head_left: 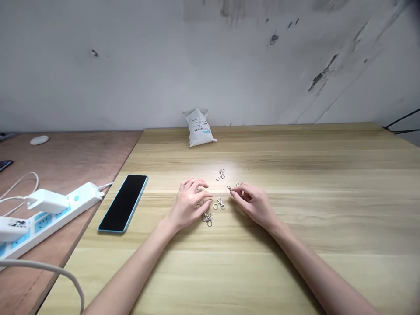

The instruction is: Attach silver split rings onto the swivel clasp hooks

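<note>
The right hand (254,204) is pinching a small metal clasp (229,188) between thumb and fingertips, with the clasp lying roughly crosswise and its tip poking out toward the other hand. The left hand (187,204) is arching loosely over the worktop (311,197) with its fingers curled downward; whether it is gripping anything beneath them, I cannot tell. A split ring (199,204) is lying right at those fingertips. A tangle of clasps and rings (207,218) is sitting just beside the left hand on the person's side, much nearer to it than to the right hand. Between the hands, a lone swivel clasp (220,203) is lying with its long axis pointing roughly away from the person, a loose ring (215,206) just beside it. Another linked cluster (220,174) is lying beyond both hands, about midway between them. Off to the left, a phone (124,203) is lying on the worktop, while a white bag (199,127) is standing at the far edge.
</note>
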`<move>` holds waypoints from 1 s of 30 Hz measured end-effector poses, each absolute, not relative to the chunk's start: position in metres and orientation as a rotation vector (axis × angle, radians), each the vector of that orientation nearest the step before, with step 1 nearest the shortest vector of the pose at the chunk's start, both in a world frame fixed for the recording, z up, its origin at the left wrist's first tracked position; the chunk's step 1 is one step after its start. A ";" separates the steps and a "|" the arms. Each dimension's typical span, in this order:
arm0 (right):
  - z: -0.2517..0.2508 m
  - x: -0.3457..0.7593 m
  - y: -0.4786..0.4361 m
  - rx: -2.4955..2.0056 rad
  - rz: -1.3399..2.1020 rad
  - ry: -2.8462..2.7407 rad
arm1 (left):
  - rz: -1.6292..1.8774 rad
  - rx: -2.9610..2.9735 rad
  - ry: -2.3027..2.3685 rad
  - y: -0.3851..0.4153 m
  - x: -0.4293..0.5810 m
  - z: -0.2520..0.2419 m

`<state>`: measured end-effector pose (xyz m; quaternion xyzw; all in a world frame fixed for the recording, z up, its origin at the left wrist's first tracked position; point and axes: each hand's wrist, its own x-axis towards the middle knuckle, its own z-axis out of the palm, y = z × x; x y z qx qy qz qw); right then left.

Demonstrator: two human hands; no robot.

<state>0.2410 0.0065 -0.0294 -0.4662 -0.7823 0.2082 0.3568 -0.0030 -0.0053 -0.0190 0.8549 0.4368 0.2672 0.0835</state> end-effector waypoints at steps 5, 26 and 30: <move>-0.029 0.239 0.005 -1.145 0.550 -2.108 | 0.750 2.469 1.279 -0.008 0.004 -0.020; -0.033 0.237 0.000 -1.104 0.522 -2.229 | 0.721 2.213 1.645 0.002 -0.015 -0.023; -0.030 0.240 -0.001 -1.109 0.473 -2.176 | 0.799 2.201 1.659 -0.008 -0.029 -0.022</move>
